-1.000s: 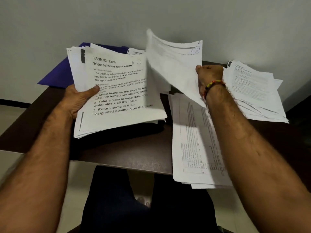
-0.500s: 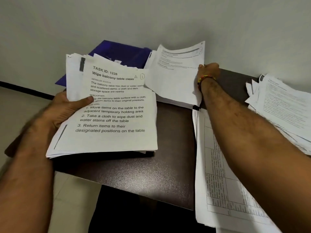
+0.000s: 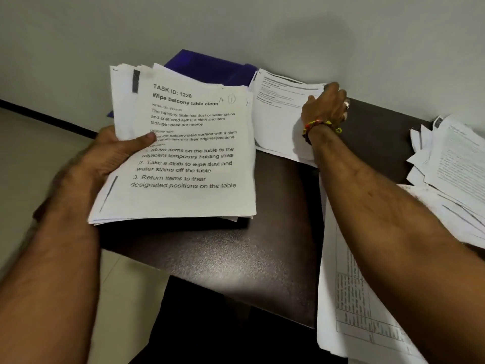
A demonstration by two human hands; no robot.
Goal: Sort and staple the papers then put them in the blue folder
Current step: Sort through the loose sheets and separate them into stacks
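My left hand (image 3: 112, 151) grips a thick stack of printed papers (image 3: 183, 166) above the table's left part, thumb pressed on the top page headed "TASK ID: 1228". A white sheet (image 3: 278, 122) lies on a small pile at the back of the table. My right hand (image 3: 328, 106) is at that sheet's right edge, fingers curled and thumb on the paper. The blue folder (image 3: 210, 67) lies at the back left against the wall, partly hidden by the held stack. No stapler is in view.
The dark brown table (image 3: 236, 253) stands against a grey wall. A loose pile of papers (image 3: 456, 166) sits at the right edge. Another pile with a printed grid (image 3: 349, 298) hangs over the front right edge, under my right forearm.
My right hand has carried the raised sheet back and down until it lies flat on the rear pile beside the folder. The stack in my left hand has stayed put.
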